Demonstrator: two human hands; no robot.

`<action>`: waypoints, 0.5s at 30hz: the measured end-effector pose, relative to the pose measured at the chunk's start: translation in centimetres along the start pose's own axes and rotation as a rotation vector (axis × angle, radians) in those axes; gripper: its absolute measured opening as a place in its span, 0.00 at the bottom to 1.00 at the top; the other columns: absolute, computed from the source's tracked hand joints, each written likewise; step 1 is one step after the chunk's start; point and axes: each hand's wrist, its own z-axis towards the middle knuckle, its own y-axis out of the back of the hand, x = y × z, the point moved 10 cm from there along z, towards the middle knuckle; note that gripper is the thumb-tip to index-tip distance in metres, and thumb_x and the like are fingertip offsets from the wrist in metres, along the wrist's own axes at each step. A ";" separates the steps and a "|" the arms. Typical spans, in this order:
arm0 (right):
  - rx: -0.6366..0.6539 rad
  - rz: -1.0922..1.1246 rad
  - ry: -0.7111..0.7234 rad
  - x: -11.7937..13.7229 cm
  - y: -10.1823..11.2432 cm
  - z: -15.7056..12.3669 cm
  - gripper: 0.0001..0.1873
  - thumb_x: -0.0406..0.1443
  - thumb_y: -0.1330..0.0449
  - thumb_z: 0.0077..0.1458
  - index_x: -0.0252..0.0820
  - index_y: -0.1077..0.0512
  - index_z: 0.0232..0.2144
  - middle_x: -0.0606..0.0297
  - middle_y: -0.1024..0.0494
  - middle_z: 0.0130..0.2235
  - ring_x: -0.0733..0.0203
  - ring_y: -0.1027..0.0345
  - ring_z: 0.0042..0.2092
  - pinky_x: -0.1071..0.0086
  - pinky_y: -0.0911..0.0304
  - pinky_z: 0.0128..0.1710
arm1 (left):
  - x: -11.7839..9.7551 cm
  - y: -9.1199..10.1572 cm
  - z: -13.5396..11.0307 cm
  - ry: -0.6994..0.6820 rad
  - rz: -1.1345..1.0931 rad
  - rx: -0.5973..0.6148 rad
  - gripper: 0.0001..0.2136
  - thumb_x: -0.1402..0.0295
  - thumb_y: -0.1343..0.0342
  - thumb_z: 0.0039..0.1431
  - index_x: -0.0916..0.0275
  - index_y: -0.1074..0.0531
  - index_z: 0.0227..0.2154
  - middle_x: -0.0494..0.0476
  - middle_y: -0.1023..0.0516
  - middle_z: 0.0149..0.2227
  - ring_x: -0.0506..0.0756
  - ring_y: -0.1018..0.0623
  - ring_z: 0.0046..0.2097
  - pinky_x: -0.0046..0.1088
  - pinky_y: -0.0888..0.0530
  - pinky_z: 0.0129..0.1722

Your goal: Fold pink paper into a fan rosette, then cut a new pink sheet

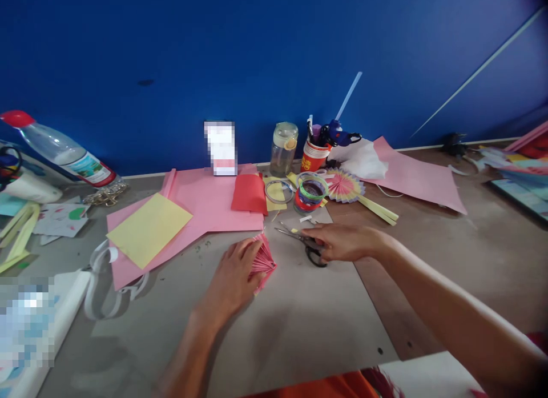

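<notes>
A pleated pink paper fan (266,260) lies partly spread on the table, its narrow point facing right. My left hand (235,266) grips its left side, fingers over the top and thumb at the near edge, hiding part of the folds. To the right, my right hand (338,242) is on a pair of scissors (314,255) with black handles, closed about them. The metal blades point left, toward the fan, and the upper handle is hidden by the fingers. Just beyond are rolls of coloured tape (310,193) and a red paper piece (249,193).
Yellow paper (149,229) lies on pink sheets (201,198) at left. A phone (222,148) leans on the blue wall beside a glass jar (283,149) and a cup (314,155) of tools. Behind my right hand lies a pink-and-yellow paper rosette (345,185). A plastic bottle (71,152) tilts at far left.
</notes>
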 end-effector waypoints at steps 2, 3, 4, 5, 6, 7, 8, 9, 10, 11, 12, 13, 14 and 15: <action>-0.026 0.045 0.058 0.9 1.0 -0.8 0.31 0.32 0.44 0.50 0.42 0.39 0.58 0.57 0.26 0.47 0.55 0.32 0.46 0.69 0.39 0.42 | 0.1 0.2 0.0 0.006 -0.009 -0.029 0.28 0.72 0.46 0.53 0.57 0.41 0.58 0.59 0.33 0.56 0.61 0.34 0.55 0.43 0.34 0.55; -0.107 0.052 0.044 1.4 1.9 -1.2 0.28 0.32 0.46 0.53 0.41 0.38 0.57 0.56 0.26 0.48 0.55 0.32 0.47 0.67 0.40 0.43 | 0.0 0.3 0.0 -0.001 -0.014 -0.042 0.28 0.72 0.46 0.53 0.57 0.42 0.58 0.60 0.33 0.55 0.61 0.33 0.55 0.43 0.34 0.55; -0.208 0.069 0.019 1.9 2.7 -1.6 0.24 0.33 0.48 0.55 0.41 0.35 0.55 0.56 0.26 0.47 0.55 0.32 0.46 0.66 0.40 0.44 | -0.1 0.3 0.1 -0.011 -0.018 -0.052 0.28 0.71 0.46 0.54 0.57 0.42 0.58 0.60 0.32 0.54 0.61 0.33 0.54 0.43 0.33 0.54; -0.280 0.118 0.014 2.6 3.0 -1.8 0.21 0.33 0.49 0.57 0.41 0.32 0.52 0.56 0.25 0.46 0.56 0.31 0.45 0.67 0.40 0.43 | -0.1 0.4 0.0 -0.018 -0.021 -0.063 0.28 0.71 0.46 0.54 0.57 0.43 0.59 0.61 0.32 0.54 0.62 0.33 0.54 0.43 0.33 0.54; -0.316 0.197 0.037 3.7 2.8 -1.8 0.19 0.33 0.50 0.57 0.40 0.31 0.50 0.57 0.24 0.44 0.58 0.30 0.43 0.68 0.39 0.42 | -0.1 0.4 0.0 -0.025 -0.022 -0.070 0.28 0.71 0.46 0.54 0.58 0.43 0.59 0.61 0.33 0.54 0.62 0.33 0.54 0.44 0.33 0.53; -0.333 0.257 0.082 4.9 2.3 -1.5 0.17 0.33 0.50 0.58 0.41 0.30 0.49 0.58 0.23 0.43 0.59 0.30 0.42 0.69 0.39 0.41 | -0.1 0.3 0.0 -0.027 -0.022 -0.074 0.28 0.71 0.46 0.53 0.58 0.43 0.58 0.62 0.34 0.55 0.62 0.33 0.54 0.44 0.33 0.53; -0.353 0.278 0.118 6.0 1.7 -1.0 0.16 0.32 0.50 0.57 0.41 0.29 0.47 0.58 0.23 0.43 0.58 0.30 0.43 0.69 0.39 0.42 | -0.1 0.3 0.0 -0.027 -0.021 -0.077 0.28 0.71 0.45 0.53 0.57 0.42 0.58 0.62 0.35 0.56 0.62 0.33 0.55 0.45 0.33 0.53; -0.361 0.259 0.140 6.9 1.0 -0.4 0.15 0.31 0.49 0.56 0.39 0.29 0.45 0.57 0.23 0.43 0.57 0.31 0.44 0.68 0.40 0.43 | 0.0 0.2 0.0 -0.024 -0.018 -0.078 0.27 0.71 0.45 0.52 0.57 0.41 0.57 0.62 0.36 0.57 0.63 0.34 0.56 0.45 0.33 0.53; -0.376 0.239 0.131 7.3 0.3 0.4 0.14 0.30 0.49 0.56 0.38 0.29 0.43 0.56 0.24 0.41 0.57 0.31 0.43 0.68 0.40 0.43 | 0.0 0.1 0.0 -0.021 -0.013 -0.078 0.26 0.71 0.45 0.52 0.57 0.40 0.56 0.62 0.38 0.58 0.63 0.34 0.57 0.46 0.32 0.53; -0.409 0.229 0.116 7.5 -0.1 1.0 0.13 0.30 0.49 0.56 0.37 0.29 0.42 0.56 0.24 0.41 0.57 0.31 0.43 0.68 0.40 0.43 | 0.0 0.0 0.0 -0.022 -0.009 -0.076 0.25 0.71 0.45 0.53 0.58 0.39 0.55 0.63 0.39 0.59 0.64 0.35 0.57 0.46 0.32 0.53; -0.449 0.217 0.075 7.3 -0.3 1.6 0.12 0.30 0.50 0.56 0.37 0.30 0.42 0.56 0.25 0.41 0.57 0.31 0.43 0.68 0.40 0.42 | 0.0 0.0 0.0 -0.024 -0.005 -0.075 0.23 0.70 0.45 0.53 0.58 0.38 0.53 0.63 0.41 0.60 0.64 0.35 0.58 0.46 0.32 0.54; -0.470 0.195 0.038 7.2 -0.6 2.1 0.11 0.31 0.49 0.56 0.38 0.30 0.40 0.56 0.25 0.41 0.57 0.31 0.42 0.68 0.40 0.41 | -0.1 0.0 0.0 -0.028 0.000 -0.081 0.21 0.70 0.45 0.54 0.59 0.37 0.51 0.63 0.42 0.61 0.64 0.36 0.58 0.46 0.32 0.54; -0.479 0.171 0.011 7.1 -0.8 2.4 0.10 0.32 0.49 0.56 0.38 0.30 0.39 0.56 0.25 0.40 0.57 0.31 0.41 0.68 0.40 0.40 | -0.2 0.1 -0.1 -0.034 0.004 -0.087 0.19 0.70 0.46 0.54 0.59 0.37 0.50 0.64 0.43 0.61 0.64 0.36 0.59 0.46 0.32 0.54; -0.476 0.145 -0.007 7.0 -1.0 2.7 0.09 0.33 0.49 0.56 0.39 0.30 0.38 0.57 0.25 0.39 0.57 0.30 0.40 0.68 0.41 0.38 | -0.2 0.1 -0.1 -0.039 0.010 -0.093 0.17 0.69 0.46 0.55 0.60 0.36 0.48 0.64 0.44 0.62 0.64 0.37 0.59 0.46 0.32 0.54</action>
